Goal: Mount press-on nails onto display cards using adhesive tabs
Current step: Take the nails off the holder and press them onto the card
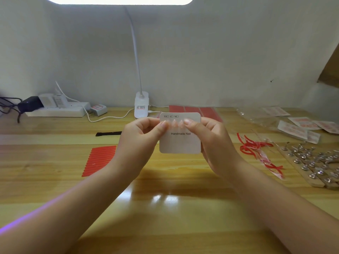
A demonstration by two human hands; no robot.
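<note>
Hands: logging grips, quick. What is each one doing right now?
Left hand: pinches the display card.
Right hand: grips the same card.

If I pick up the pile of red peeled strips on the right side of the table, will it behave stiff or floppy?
Probably floppy: the red peeled strips lie curled and looped on the table. They look thin, so likely very light. Being tangled, they may lift together as a clump.

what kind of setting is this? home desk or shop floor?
Likely a small home craft desk: a white "Handmade Nail" card held up in both hands, a clip desk lamp, and a power strip against the wall.
</note>
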